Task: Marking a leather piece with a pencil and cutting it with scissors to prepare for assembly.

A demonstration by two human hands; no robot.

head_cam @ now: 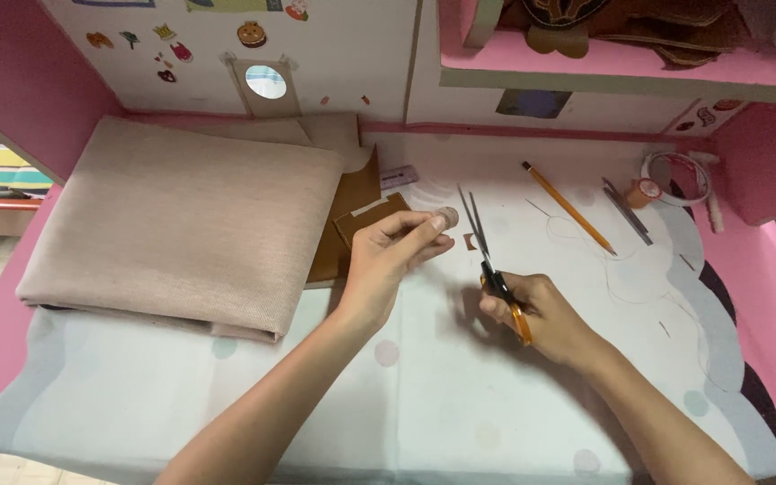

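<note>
My left hand (388, 256) pinches a small round brown piece (446, 216) between thumb and fingertips, lifted just above the pale table mat (424, 377). My right hand (536, 310) grips orange-handled scissors (487, 256), the blades slightly apart and pointing away from me, right of the round piece. A tiny brown scrap (469, 241) lies on the mat between the two hands. Brown leather-like sheets (357, 211) rest just behind my left hand.
A thick folded beige cloth (181, 220) fills the left of the table. A yellow pencil (568, 207), a grey metal tool (626, 211), a tape roll (675, 175) and loose thread (612, 269) lie at the right. Pink walls and a shelf (621, 67) enclose the back.
</note>
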